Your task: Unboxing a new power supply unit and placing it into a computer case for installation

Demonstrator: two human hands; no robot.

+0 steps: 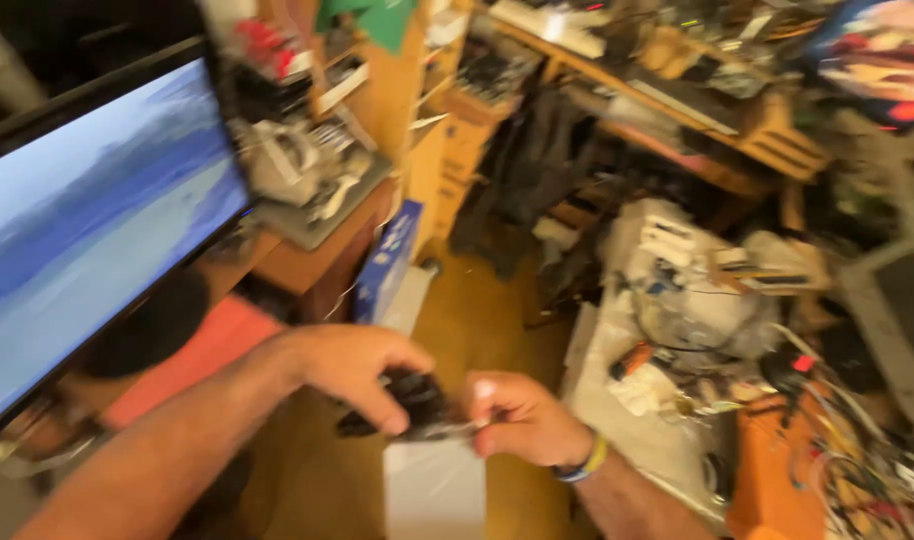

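Both hands meet at mid-frame over the floor, holding 1 small black object [417,405] between them. The left hand [352,370] is curled over its top and left side, fingers [387,420] closed on it; the right hand [522,420] pinches its right end, fingers [482,395] closed on a thin pale edge there. Motion blur hides the object's exact kind; it reads as a compact dark part, rigid in outline. Judged light and stiff, since 2 fingertip grips carry it without sag; any fine projections could be fragile, so the body is the safer place to hold, as the left hand does. A white box [435,490] stands just below the fingers. A monitor [87,220] lies well left of them, and a cluttered counter [637,440] right of them, with a wristband [587,462] on the right wrist
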